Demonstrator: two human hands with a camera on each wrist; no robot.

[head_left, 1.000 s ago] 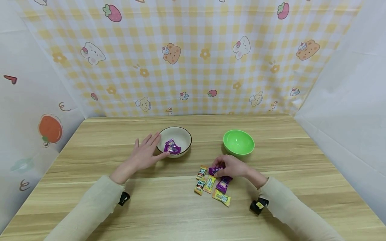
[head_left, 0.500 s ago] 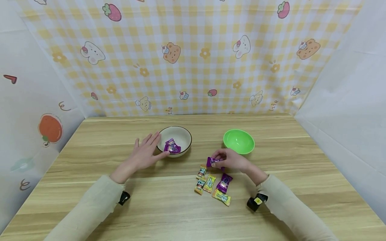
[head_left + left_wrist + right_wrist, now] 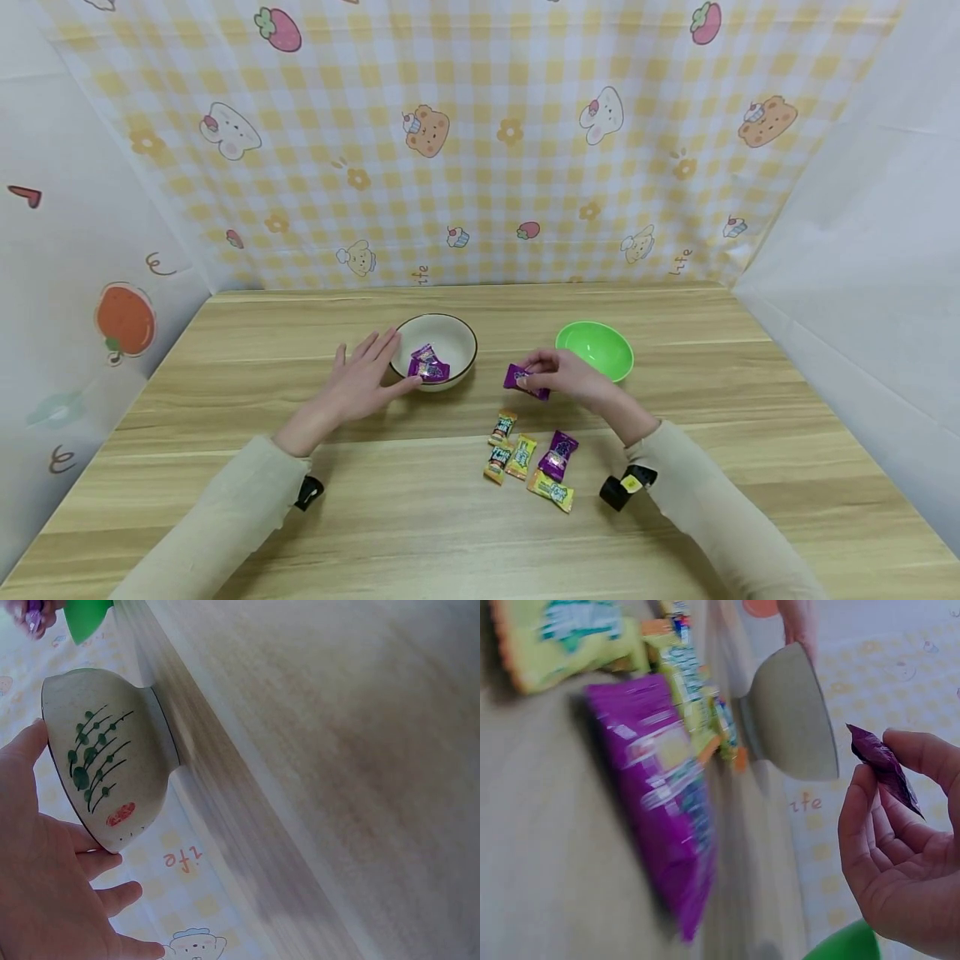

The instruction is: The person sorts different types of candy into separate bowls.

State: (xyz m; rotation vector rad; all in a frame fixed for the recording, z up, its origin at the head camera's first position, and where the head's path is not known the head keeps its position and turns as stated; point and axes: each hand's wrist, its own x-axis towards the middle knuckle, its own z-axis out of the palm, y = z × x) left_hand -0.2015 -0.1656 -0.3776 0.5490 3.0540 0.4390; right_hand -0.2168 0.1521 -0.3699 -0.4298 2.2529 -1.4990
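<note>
Between thumb and fingers, my right hand pinches a purple-wrapped candy above the table, between the two bowls. In the right wrist view the same purple candy shows edge-on at the fingertips. My left hand lies with spread, straight fingers against the near left rim of the cream bowl. Purple candies lie inside that bowl. The left wrist view shows the cream bowl's outside with a painted green plant; thumb and fingers touch its rim.
A green bowl stands just right of my right hand. Several yellow candies and one purple candy lie on the wooden table in front. A checked curtain hangs behind the table.
My right hand has lifted the purple candy from the group on the table and carried it away from me and slightly left. The left hand and both bowls have stayed put.
</note>
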